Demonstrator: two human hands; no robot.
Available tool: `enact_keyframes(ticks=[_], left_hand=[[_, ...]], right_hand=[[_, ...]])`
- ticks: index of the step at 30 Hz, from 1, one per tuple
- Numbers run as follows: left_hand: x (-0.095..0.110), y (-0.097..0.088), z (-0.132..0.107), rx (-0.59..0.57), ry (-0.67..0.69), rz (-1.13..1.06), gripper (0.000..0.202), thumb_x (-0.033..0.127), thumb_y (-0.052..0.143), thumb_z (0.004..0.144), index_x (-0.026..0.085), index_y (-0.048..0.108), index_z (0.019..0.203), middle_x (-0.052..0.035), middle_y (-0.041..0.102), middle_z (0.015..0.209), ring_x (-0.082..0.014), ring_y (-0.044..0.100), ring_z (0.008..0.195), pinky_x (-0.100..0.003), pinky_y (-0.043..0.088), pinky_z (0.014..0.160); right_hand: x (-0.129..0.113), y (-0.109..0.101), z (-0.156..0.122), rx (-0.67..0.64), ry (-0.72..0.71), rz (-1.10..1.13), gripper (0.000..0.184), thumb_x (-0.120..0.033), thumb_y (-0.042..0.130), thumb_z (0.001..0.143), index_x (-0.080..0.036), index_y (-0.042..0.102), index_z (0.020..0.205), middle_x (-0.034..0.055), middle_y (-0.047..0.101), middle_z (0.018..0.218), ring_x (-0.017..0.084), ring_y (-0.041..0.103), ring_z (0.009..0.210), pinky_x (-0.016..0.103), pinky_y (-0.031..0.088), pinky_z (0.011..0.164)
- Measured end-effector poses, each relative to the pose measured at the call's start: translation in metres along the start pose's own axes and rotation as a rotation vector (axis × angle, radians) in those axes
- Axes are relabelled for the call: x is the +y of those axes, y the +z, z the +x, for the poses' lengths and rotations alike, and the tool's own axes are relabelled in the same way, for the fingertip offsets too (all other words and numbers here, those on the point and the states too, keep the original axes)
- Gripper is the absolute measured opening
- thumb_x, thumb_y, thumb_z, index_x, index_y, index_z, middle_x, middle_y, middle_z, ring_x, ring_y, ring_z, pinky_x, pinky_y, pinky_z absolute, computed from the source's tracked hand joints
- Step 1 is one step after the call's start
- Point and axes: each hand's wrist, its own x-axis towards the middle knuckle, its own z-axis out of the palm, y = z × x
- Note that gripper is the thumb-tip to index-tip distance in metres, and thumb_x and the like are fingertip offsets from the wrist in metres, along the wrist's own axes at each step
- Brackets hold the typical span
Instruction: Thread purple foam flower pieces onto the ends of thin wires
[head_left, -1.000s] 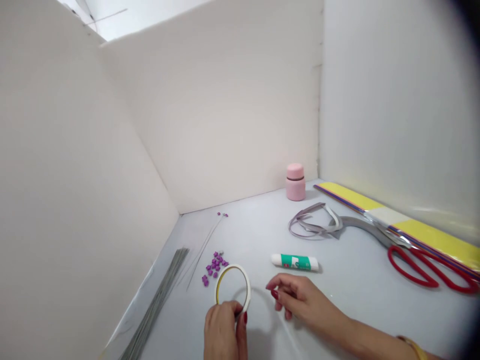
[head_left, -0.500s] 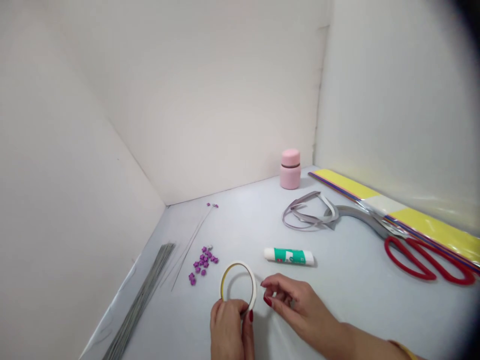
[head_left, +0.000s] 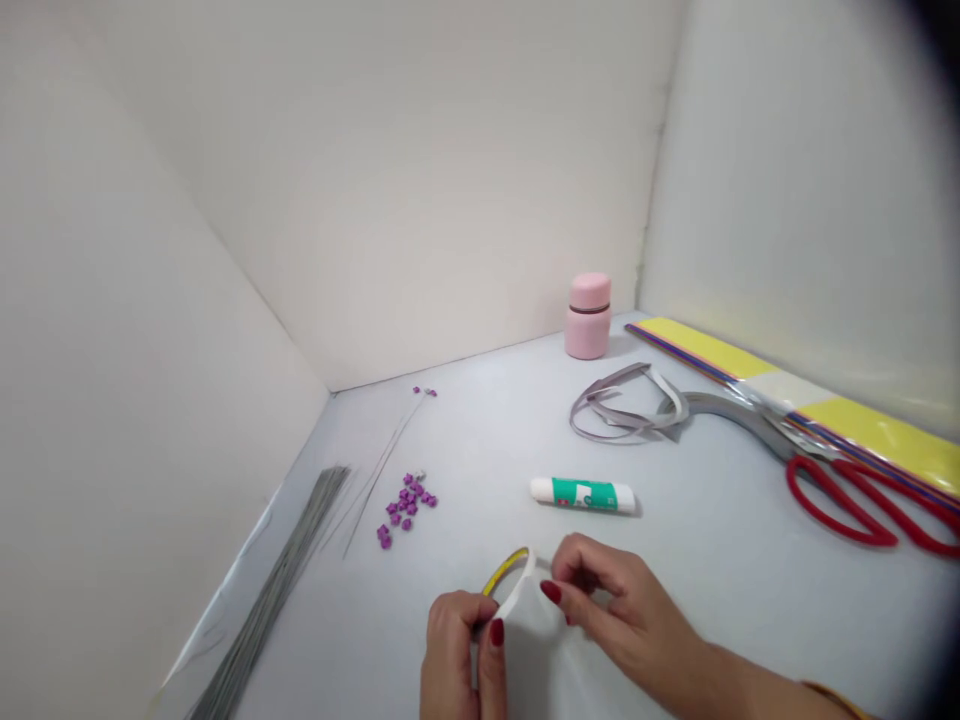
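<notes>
While the left hand [head_left: 454, 655] pinches the tape roll [head_left: 504, 570], the right hand [head_left: 626, 600] pinches its peeled strip [head_left: 534, 608]. Strip runs rightward, toward that hand.

Off-white board panels on three sides of a pale grey worktop [head_left: 465, 440]: left wall [head_left: 150, 330] slanting inward, back wall [head_left: 450, 190] straight ahead, right wall [head_left: 795, 170] meeting it at a rough seam [head_left: 658, 170]. Soft, even light throughout.

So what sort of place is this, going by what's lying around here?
Most likely a craft workspace, a white-walled corner set up for paper or flower making. The glue stick, red-handled scissors and small purple flower-shaped pieces suggest it, along with the roll of tape in the left hand.
</notes>
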Motion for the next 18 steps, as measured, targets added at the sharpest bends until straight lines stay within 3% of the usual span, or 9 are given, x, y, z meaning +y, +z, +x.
enact_keyframes(ticks=[4, 7, 10, 13, 15, 18], left_hand=[[0.001, -0.003, 0.007, 0.057, 0.348, 0.247, 0.019, 0.021, 0.035, 0.085, 0.024, 0.045, 0.069, 0.0032, 0.051, 0.056, -0.015, 0.048, 0.054, -0.035, 0.04, 0.068], [-0.006, -0.003, 0.006, 0.019, 0.408, 0.46, 0.019, 0.01, 0.04, 0.079, 0.023, 0.048, 0.068, 0.0034, 0.057, 0.057, -0.0143, 0.051, 0.055, -0.039, 0.039, 0.077], [-0.016, -0.004, -0.003, -0.055, 0.413, 0.534, 0.016, 0.01, 0.045, 0.076, 0.023, 0.051, 0.069, 0.0025, 0.061, 0.061, -0.0145, 0.056, 0.059, -0.041, 0.039, 0.085], [-0.021, -0.018, -0.008, -0.081, 0.39, 0.452, 0.006, 0.024, 0.05, 0.077, 0.024, 0.056, 0.08, -0.0024, 0.067, 0.081, -0.0176, 0.062, 0.075, -0.041, 0.039, 0.089], [-0.021, -0.04, -0.001, -0.06, 0.322, 0.472, 0.011, 0.026, 0.047, 0.08, 0.024, 0.057, 0.084, -0.0045, 0.066, 0.088, -0.0185, 0.061, 0.083, -0.039, 0.041, 0.088], [-0.028, -0.087, 0.024, -0.048, 0.097, 0.718, 0.022, 0.019, 0.037, 0.085, 0.022, 0.056, 0.075, -0.0044, 0.063, 0.078, -0.0168, 0.059, 0.078, -0.03, 0.046, 0.072]], right_hand=[[0.013, 0.002, -0.001, 0.049, 0.049, -0.156, 0.032, -0.034, 0.041, 0.079, -0.022, 0.024, 0.055, -0.0046, 0.031, 0.05, 0.012, 0.032, 0.048, 0.024, 0.028, 0.047], [0.027, 0.004, 0.001, 0.043, 0.125, -0.154, 0.03, -0.035, 0.044, 0.076, -0.022, 0.028, 0.055, -0.004, 0.032, 0.052, 0.013, 0.033, 0.05, 0.024, 0.03, 0.048], [0.034, 0.006, 0.005, 0.005, 0.186, -0.133, 0.027, -0.038, 0.048, 0.074, -0.023, 0.034, 0.056, -0.0029, 0.037, 0.052, 0.015, 0.037, 0.051, 0.025, 0.033, 0.049], [0.033, 0.007, 0.009, -0.027, 0.225, -0.148, 0.03, -0.043, 0.049, 0.072, -0.023, 0.034, 0.054, -0.0026, 0.037, 0.051, 0.016, 0.038, 0.051, 0.026, 0.033, 0.049], [0.032, 0.007, 0.011, -0.052, 0.244, -0.165, 0.032, -0.046, 0.048, 0.071, -0.023, 0.034, 0.053, -0.0024, 0.037, 0.05, 0.016, 0.037, 0.051, 0.027, 0.033, 0.049], [0.034, 0.008, 0.011, -0.067, 0.258, -0.194, 0.034, -0.049, 0.049, 0.07, -0.023, 0.034, 0.052, -0.0021, 0.037, 0.049, 0.016, 0.037, 0.05, 0.028, 0.033, 0.049]])
